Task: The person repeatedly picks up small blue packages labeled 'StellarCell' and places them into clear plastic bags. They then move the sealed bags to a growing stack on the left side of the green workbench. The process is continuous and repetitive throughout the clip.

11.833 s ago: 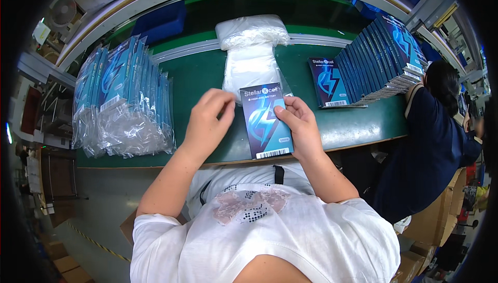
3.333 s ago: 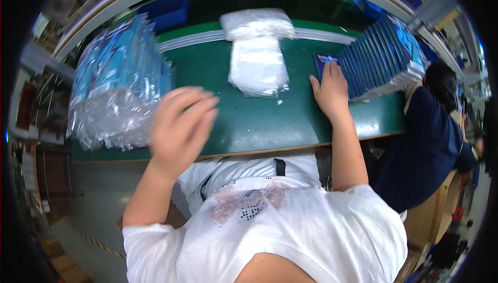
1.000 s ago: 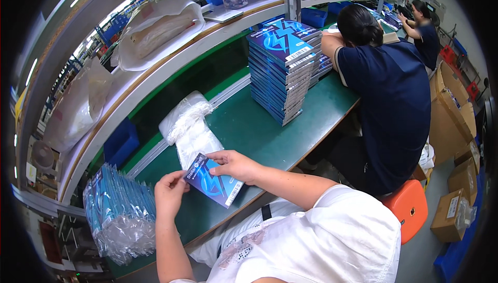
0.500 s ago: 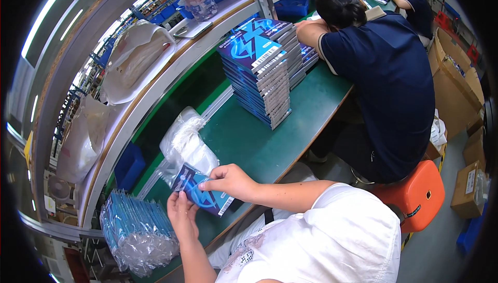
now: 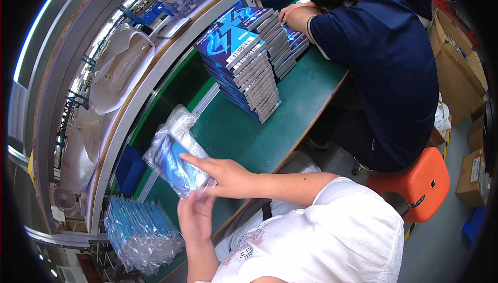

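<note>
Between my hands is a flat blue box [image 5: 176, 165] inside a clear, shiny plastic bag, smeared by motion. My right hand [image 5: 228, 177] lies over its right side, thumb underneath and partly hidden, fingers reaching across the front. At its lower end, my left hand [image 5: 196, 214] grips the bag's edge; its fingertips are blurred. Just behind the box, a pile of clear plastic bags [image 5: 182, 123] rests on the green table. Left of my left hand stands a row of bagged blue boxes [image 5: 140, 223], packed upright side by side.
A tall stack of blue boxes [image 5: 244, 70] stands farther back on the green table [image 5: 306, 101]. To the right, a co-worker in dark blue [image 5: 378, 70] leans over the table on an orange stool [image 5: 415, 187]. A metal-edged shelf [image 5: 140, 88] runs along the left. Cardboard boxes [image 5: 456, 70] stand far right.
The box has turned and gone deeper into the clear bag, which now covers it. My left hand has shifted from its left edge to its lower end. The whole view has shifted slightly.
</note>
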A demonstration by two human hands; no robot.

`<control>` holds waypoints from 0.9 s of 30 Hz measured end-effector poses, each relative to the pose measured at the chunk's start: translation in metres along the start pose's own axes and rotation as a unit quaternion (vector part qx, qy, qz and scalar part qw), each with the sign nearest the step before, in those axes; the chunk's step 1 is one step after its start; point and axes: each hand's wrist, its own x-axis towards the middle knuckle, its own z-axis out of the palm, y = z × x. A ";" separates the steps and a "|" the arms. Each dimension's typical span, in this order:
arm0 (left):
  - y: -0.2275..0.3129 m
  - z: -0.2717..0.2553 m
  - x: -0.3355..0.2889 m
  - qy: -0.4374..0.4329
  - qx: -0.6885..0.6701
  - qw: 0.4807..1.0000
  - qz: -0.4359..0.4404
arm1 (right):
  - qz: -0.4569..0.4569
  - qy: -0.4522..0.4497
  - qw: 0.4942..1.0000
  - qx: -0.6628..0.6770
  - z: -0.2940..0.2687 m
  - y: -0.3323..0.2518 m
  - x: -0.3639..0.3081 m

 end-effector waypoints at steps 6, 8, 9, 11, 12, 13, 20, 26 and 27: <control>0.012 0.005 -0.006 -0.157 0.089 0.983 -0.043 | -0.145 0.181 0.973 -0.010 -0.024 -0.030 -0.004; 0.012 -0.002 -0.007 -0.156 0.058 0.980 -0.106 | -0.170 0.150 0.974 0.014 -0.020 -0.029 -0.003; 0.010 0.025 -0.009 -0.054 0.013 0.991 -0.119 | -0.175 0.121 0.977 0.026 -0.012 -0.027 -0.004; 0.009 0.035 -0.006 -0.048 -0.043 0.993 -0.103 | -0.164 0.024 0.985 0.058 0.009 -0.017 -0.010; 0.009 0.035 -0.008 -0.041 -0.072 0.992 -0.093 | -0.130 -0.010 0.990 0.050 0.012 -0.020 -0.013; 0.006 0.024 -0.007 -0.057 -0.135 0.984 -0.098 | -0.096 -0.043 0.994 0.042 0.014 -0.023 -0.015; 0.013 -0.006 -0.005 0.055 0.007 0.998 -0.001 | -0.004 -0.049 0.993 0.108 0.009 -0.018 -0.025; 0.026 -0.048 -0.019 0.265 0.183 0.930 0.176 | 0.101 0.109 0.989 0.016 -0.022 0.004 -0.037; 0.025 -0.053 -0.022 0.283 0.212 0.915 0.194 | 0.091 0.162 0.983 -0.009 -0.026 0.008 -0.037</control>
